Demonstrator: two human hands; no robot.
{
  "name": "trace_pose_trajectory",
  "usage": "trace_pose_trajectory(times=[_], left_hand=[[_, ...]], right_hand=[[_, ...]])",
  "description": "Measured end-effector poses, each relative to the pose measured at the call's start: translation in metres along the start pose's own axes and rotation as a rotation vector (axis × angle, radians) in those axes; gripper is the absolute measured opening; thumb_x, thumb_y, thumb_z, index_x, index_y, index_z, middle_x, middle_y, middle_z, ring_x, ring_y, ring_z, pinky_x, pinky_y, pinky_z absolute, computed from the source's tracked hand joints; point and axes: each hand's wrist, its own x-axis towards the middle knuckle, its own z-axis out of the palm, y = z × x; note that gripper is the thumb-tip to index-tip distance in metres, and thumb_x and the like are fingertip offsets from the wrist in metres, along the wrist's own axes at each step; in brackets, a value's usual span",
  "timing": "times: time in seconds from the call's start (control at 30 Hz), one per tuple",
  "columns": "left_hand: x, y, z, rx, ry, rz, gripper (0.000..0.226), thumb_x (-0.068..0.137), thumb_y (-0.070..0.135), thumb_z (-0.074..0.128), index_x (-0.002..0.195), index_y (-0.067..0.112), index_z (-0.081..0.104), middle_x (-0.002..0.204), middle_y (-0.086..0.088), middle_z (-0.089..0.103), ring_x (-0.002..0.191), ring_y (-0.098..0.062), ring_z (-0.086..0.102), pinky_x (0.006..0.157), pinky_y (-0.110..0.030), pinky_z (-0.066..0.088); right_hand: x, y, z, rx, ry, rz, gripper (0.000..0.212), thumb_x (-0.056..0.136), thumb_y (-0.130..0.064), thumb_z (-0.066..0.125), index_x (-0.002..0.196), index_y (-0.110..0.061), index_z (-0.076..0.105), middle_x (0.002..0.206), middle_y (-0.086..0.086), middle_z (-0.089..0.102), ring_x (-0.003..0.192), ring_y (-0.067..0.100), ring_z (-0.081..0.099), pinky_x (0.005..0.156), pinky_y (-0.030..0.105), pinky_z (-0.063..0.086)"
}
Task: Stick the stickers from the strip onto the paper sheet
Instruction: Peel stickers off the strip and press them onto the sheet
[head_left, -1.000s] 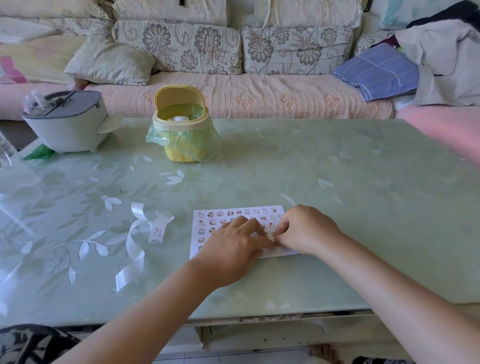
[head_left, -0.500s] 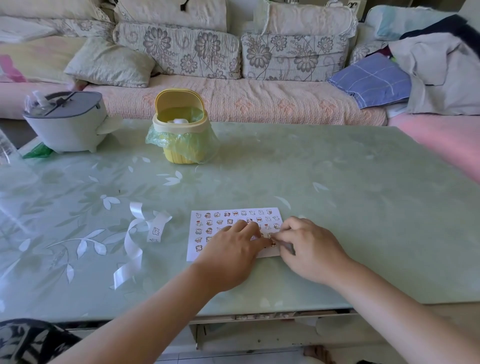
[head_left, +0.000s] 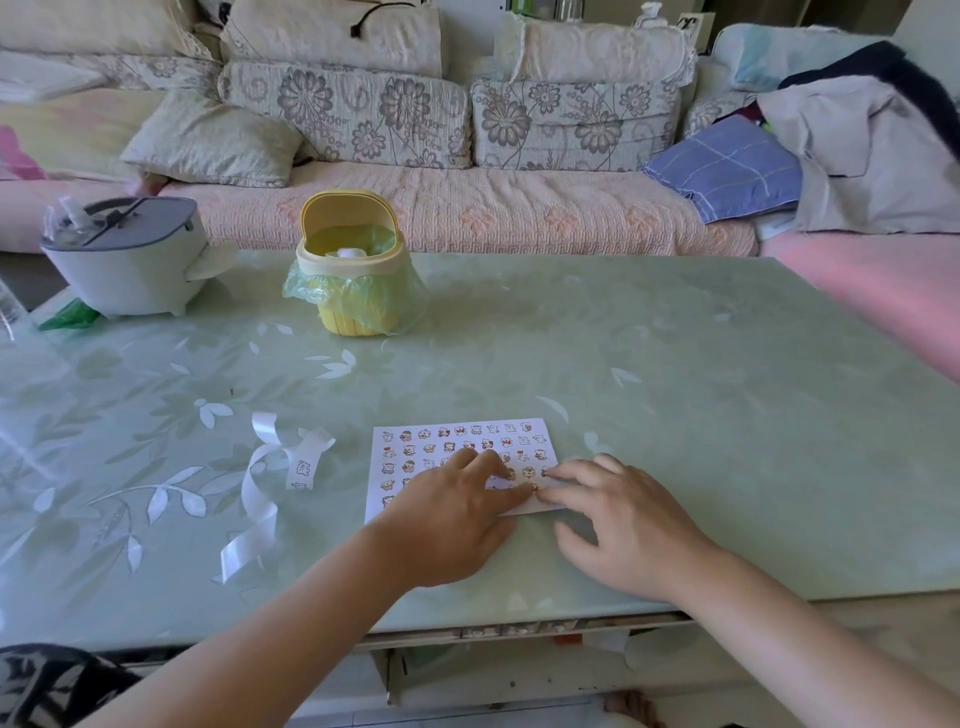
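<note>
I see the green bench (head_left: 675, 389), cut off at the left edge. The left hand (head_left: 447, 525) rests flat and relaxed on the paper sheet (head_left: 467, 439), hiding its lower rows. The right hand (head_left: 628, 525) touches the sheet's near right corner with straight fingertips, gripping nothing I can see. I cannot tell what lies under them. The curled strip (head_left: 260, 499) lies left of the sheet, apart from it.

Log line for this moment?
left hand: pressing paper sheet | right hand: fingertips on sheet's near-right corner | strip: lying left, untouched
</note>
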Motion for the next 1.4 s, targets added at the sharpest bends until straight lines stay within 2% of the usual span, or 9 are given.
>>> trace_pose_trajectory(times=[0.13, 0.3, 0.5, 0.6, 0.83, 1.03, 1.13, 1.3, 1.4], left_hand=[[-0.004, -0.005, 0.003, -0.065, 0.026, 0.047, 0.045, 0.096, 0.05, 0.031, 0.138, 0.048, 0.047, 0.131, -0.001, 0.051, 0.115, -0.025, 0.05, 0.077, -0.044, 0.056], [-0.008, -0.003, 0.004, -0.154, 0.028, -0.015, 0.046, 0.094, 0.053, 0.03, 0.139, 0.053, 0.039, 0.138, 0.007, 0.044, 0.125, -0.018, 0.041, 0.086, -0.04, 0.052], [-0.006, -0.003, 0.003, -0.235, 0.06, -0.044, 0.043, 0.093, 0.053, 0.036, 0.129, 0.037, 0.053, 0.135, 0.011, 0.046, 0.125, -0.012, 0.04, 0.094, -0.033, 0.045], [-0.006, -0.007, 0.002, -0.33, 0.123, -0.053, 0.041, 0.093, 0.045, 0.038, 0.121, 0.025, 0.06, 0.123, 0.009, 0.055, 0.118, -0.012, 0.045, 0.098, -0.032, 0.042], [-0.017, -0.031, -0.018, -0.282, 0.33, -0.184, 0.014, 0.092, 0.025, 0.057, 0.104, 0.026, 0.064, 0.096, 0.011, 0.06, 0.09, -0.012, 0.049, 0.073, -0.025, 0.039], [-0.047, -0.066, -0.044, -0.217, 0.432, -0.366, 0.005, 0.09, 0.02, 0.06, 0.089, 0.024, 0.062, 0.082, 0.013, 0.055, 0.081, -0.009, 0.049, 0.057, -0.02, 0.039], [-0.065, -0.084, -0.054, -0.177, 0.483, -0.459, 0.008, 0.088, 0.013, 0.058, 0.089, 0.021, 0.059, 0.082, 0.011, 0.053, 0.079, -0.011, 0.048, 0.06, -0.027, 0.042], [-0.093, -0.109, -0.064, -0.155, 0.376, -0.603, 0.021, 0.082, 0.006, 0.057, 0.101, 0.017, 0.058, 0.093, 0.007, 0.054, 0.092, -0.014, 0.048, 0.072, -0.023, 0.031], [-0.103, -0.114, -0.066, -0.193, 0.272, -0.652, 0.022, 0.085, 0.018, 0.056, 0.106, 0.021, 0.056, 0.099, 0.01, 0.054, 0.099, -0.011, 0.046, 0.074, -0.021, 0.031]], right_hand=[[0.003, -0.003, 0.002, -0.049, -0.027, -0.002, 0.051, 0.085, -0.051, 0.042, 0.127, -0.032, 0.063, 0.122, -0.013, 0.057, 0.11, 0.015, 0.051, 0.087, 0.034, 0.049], [0.006, 0.0, 0.004, -0.066, 0.009, -0.034, 0.04, 0.081, -0.045, 0.048, 0.111, -0.036, 0.073, 0.109, -0.007, 0.062, 0.095, 0.019, 0.057, 0.073, 0.035, 0.053], [0.016, -0.004, -0.002, 0.001, 0.079, -0.022, 0.03, 0.081, -0.043, 0.047, 0.078, -0.035, 0.076, 0.1, -0.011, 0.063, 0.085, 0.018, 0.063, 0.068, 0.03, 0.046], [0.027, -0.011, -0.006, 0.049, 0.094, 0.007, 0.033, 0.083, -0.044, 0.046, 0.09, -0.034, 0.077, 0.096, -0.013, 0.062, 0.084, 0.015, 0.063, 0.071, 0.028, 0.046], [0.059, -0.044, -0.014, 0.216, 0.002, 0.078, 0.023, 0.094, -0.032, 0.054, 0.11, -0.035, 0.07, 0.113, -0.016, 0.06, 0.097, 0.01, 0.057, 0.079, 0.025, 0.041], [0.09, -0.086, -0.012, 0.516, -0.078, 0.147, 0.017, 0.093, -0.028, 0.059, 0.1, -0.032, 0.074, 0.099, -0.022, 0.067, 0.085, 0.003, 0.06, 0.081, 0.025, 0.049], [0.106, -0.106, -0.008, 0.624, -0.12, 0.18, 0.012, 0.091, -0.03, 0.062, 0.091, -0.029, 0.074, 0.09, -0.018, 0.071, 0.083, 0.001, 0.063, 0.079, 0.025, 0.052], [0.125, -0.139, 0.003, 0.754, -0.209, 0.269, 0.02, 0.09, -0.028, 0.059, 0.082, -0.013, 0.071, 0.083, 0.002, 0.074, 0.054, 0.008, 0.058, 0.07, 0.028, 0.05], [0.134, -0.155, 0.013, 0.769, -0.276, 0.364, 0.027, 0.088, -0.036, 0.058, 0.085, -0.011, 0.069, 0.089, 0.009, 0.076, 0.055, 0.013, 0.061, 0.059, 0.026, 0.045]])
